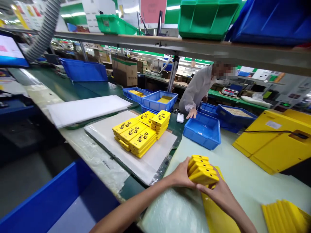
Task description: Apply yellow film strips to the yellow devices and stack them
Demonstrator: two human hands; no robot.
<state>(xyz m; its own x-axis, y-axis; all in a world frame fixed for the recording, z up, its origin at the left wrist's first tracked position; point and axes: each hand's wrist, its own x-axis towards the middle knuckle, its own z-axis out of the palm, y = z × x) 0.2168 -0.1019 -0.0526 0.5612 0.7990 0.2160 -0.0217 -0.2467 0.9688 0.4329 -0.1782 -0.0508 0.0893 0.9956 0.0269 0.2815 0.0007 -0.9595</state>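
Between both hands is a tilted stack of yellow power-bank-like cases (202, 171), flat and rectangular, with small dark openings on their ends. My left hand (182, 174) grips the stack's left side, fingers closed against it. On the right side my right hand (220, 187) is closed around it, thumb along the lower front. Below the right hand lies a yellow surface (216, 213), partly hidden by the arm. Ahead and left, piles of similar yellow cases (136, 134) with black characters rest on a white sheet (128, 161). More yellow cases (284, 215) lean in a row at bottom right.
Beyond the hands stands a blue bin (202, 131), with a co-worker's hand (191, 113) at its back edge. A yellow machine (274, 139) stands at right. Blue trays (159, 100) hold yellow pieces. An overhead shelf (145, 40) carries bins. A large blue container (60, 200) is lower left.
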